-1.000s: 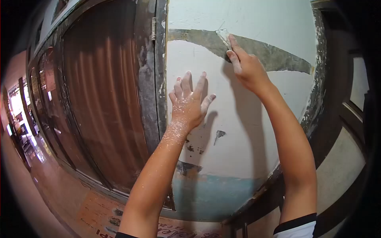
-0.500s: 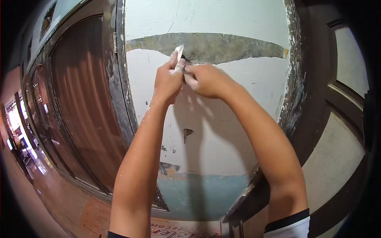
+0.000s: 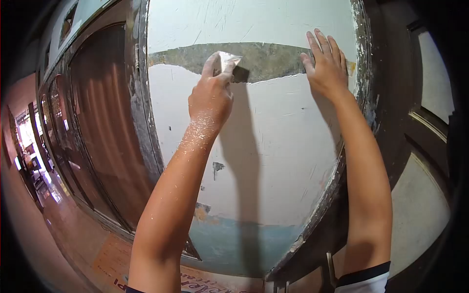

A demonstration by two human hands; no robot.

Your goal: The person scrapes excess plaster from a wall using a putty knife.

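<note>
My left hand (image 3: 211, 95) is closed around a scraper (image 3: 230, 60), a pale, dusty flat blade raised against the wall. White flakes speckle that wrist and forearm. Behind the blade runs a bare grey-brown strip (image 3: 273, 57), with pale paint (image 3: 273, 127) below it and above it. My right hand (image 3: 326, 68) is open, fingers spread, laid against the wall at the strip's right end. The scraper's handle is hidden inside my left hand.
A worn dark frame (image 3: 362, 53) borders the wall on the right, beside a panelled door (image 3: 420, 122). To the left stands a glazed door with a brown curtain (image 3: 105, 107). Printed cardboard (image 3: 117, 259) lies on the floor below.
My right hand has left the scraper and moved right, opening onto the wall. My left hand still holds the scraper, now turned so its wide blade shows.
</note>
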